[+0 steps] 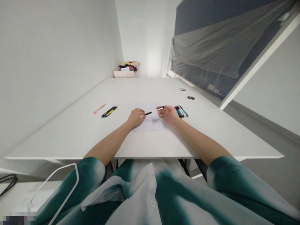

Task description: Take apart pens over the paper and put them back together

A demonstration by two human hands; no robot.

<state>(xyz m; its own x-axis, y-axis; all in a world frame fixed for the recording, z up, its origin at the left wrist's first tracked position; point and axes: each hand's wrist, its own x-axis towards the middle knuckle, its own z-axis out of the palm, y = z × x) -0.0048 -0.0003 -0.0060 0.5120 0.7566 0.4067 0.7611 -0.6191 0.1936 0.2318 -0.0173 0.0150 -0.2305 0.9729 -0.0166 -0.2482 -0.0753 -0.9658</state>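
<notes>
**Right hand (pixel 169 115) pinches a pen (pixel 154 110) over paper (pixel 152 124)**

Closest to the camera, teal-and-white sleeves (pixel 229 178) end at the bare forearms, and a white cable (pixel 63 178) runs below the left sleeve, off the table (pixel 70 137).

The right hand has its thumb and fingers pressed together on the pen's far black end, with the other fingers curled in. The pen has a white barrel and black ends. It sits just above the paper, between the two hands, with its other black end pointing at the left hand (pixel 136 118). That hand lies on the paper's left side with its fingers curled together, not spread. Its fingertips are right at the pen's end, but whether they touch or grip it is too small to tell.

The paper lies under both hands. Just past the right hand is a tight group of green, black and white pens (pixel 181 111). Left of the left hand lie two black-and-yellow pens (pixel 109 112), with a pink marker (pixel 99 109) beyond them.

Farther ahead of the hands, two round grommets (pixel 187 93) are set in the table. At its far end stands a pale box (pixel 125 73) with items piled on it, and a plastic-covered panel (pixel 211 47) leans at the right.
</notes>
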